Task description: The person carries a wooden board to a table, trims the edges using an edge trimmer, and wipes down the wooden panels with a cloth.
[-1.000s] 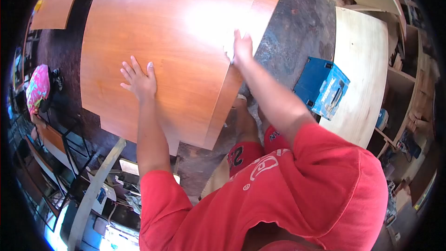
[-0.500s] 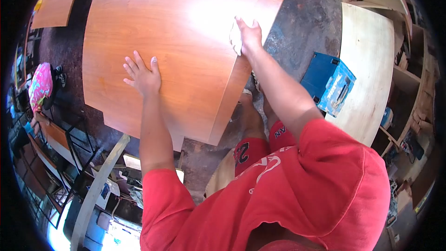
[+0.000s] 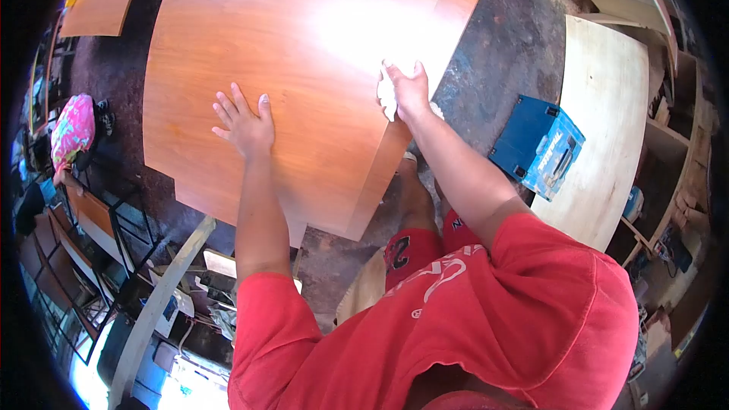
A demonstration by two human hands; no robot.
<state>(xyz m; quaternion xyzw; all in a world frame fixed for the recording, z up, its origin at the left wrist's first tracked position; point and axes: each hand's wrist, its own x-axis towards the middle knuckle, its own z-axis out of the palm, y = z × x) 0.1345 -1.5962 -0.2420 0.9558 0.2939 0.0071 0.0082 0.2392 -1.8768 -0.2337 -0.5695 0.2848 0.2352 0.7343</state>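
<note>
A large orange-brown wooden panel [image 3: 319, 137] lies flat in front of me, with a bright glare across its upper middle. Flat on its left half rests my left hand [image 3: 249, 125], fingers spread and holding nothing. At the panel's right edge, my right hand [image 3: 411, 95] grips a white cloth [image 3: 388, 97] and presses it against the wood. Part of the cloth is hidden under the palm, and a bit of it shows past the hand's right side.
A blue Makita case [image 3: 538, 144] stands right of the panel, against a pale curved board [image 3: 604, 114]. Wooden shelving [image 3: 672, 144] lines the far right. At the left, a person in a pink patterned top [image 3: 74, 130] bends near dark metal frames [image 3: 125, 212]. A wooden beam [image 3: 163, 304] slants at lower left.
My right hand has slid with the cloth toward me along the panel's right edge. My left hand stays flat on the panel. The whole view has shifted slightly.
</note>
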